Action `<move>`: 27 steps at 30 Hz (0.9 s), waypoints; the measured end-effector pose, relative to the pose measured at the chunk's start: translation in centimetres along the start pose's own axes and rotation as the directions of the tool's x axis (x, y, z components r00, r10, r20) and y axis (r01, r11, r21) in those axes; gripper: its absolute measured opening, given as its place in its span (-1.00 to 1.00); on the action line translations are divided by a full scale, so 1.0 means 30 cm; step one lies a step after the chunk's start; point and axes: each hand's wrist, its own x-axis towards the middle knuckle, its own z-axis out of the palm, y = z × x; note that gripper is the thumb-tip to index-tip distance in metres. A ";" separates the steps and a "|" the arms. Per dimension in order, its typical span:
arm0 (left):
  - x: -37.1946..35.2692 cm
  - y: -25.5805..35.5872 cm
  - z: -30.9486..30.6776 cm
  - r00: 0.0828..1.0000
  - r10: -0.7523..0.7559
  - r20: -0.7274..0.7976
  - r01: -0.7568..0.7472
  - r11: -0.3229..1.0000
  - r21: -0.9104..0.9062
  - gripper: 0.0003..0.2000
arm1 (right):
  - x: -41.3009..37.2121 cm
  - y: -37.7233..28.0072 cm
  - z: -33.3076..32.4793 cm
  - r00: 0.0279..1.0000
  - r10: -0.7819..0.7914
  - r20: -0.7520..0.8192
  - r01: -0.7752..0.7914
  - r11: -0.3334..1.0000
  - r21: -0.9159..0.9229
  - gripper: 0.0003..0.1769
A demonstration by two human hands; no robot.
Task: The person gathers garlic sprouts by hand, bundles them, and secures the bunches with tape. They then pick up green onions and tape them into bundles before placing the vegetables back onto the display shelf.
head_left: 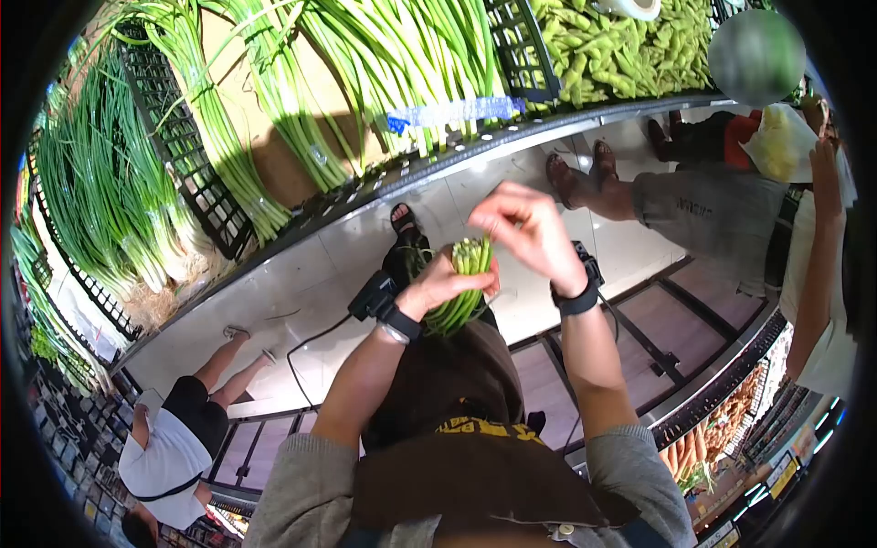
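The green stalk bunch is clamped in the left hand, its tips seemingly being evened by the right hand curled just above, its grip unclear; steady holding is called for next.

Floor open beneath bunch; scallion shelf blocks beyond

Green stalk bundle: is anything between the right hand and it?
Nothing visible. The left hand wraps the green stalk bundle, and the right hand is directly at its cut ends, with no object between.
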 end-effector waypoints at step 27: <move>0.261 -0.262 -0.377 0.808 -0.282 -0.517 0.030 0.896 -0.443 -0.83 | -0.158 0.425 0.265 0.723 0.583 0.372 -0.687 0.551 0.472 -0.76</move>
